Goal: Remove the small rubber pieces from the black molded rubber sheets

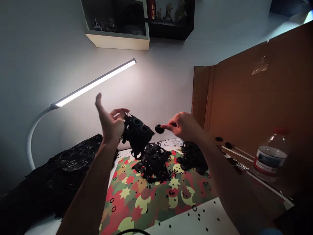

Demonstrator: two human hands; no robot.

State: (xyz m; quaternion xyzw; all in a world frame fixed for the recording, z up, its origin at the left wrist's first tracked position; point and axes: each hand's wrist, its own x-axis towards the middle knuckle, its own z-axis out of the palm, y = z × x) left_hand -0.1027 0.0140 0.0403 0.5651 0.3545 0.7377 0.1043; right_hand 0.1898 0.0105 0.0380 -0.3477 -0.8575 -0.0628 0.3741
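Observation:
My left hand [111,122] is raised above the desk and pinches a hanging sheet of black punched rubber [137,135] between thumb and fingers, with one finger pointing up. My right hand [183,125] is level with it and holds a small black oval disc [159,129] at its fingertips, close to the sheet's right edge. Below both hands lies a heap of black rubber scraps [155,161] on a colourful star-patterned mat [144,199]. A pile of black discs [193,156] sits to the right of the heap.
A lit bar desk lamp [95,83] arcs over from the left. A black plastic bag [56,173] lies at left. A tall cardboard box [256,98] stands at right with a water bottle [270,156] before it. Small black bits dot the white desk [207,218]. Wall shelves [137,23] hang above.

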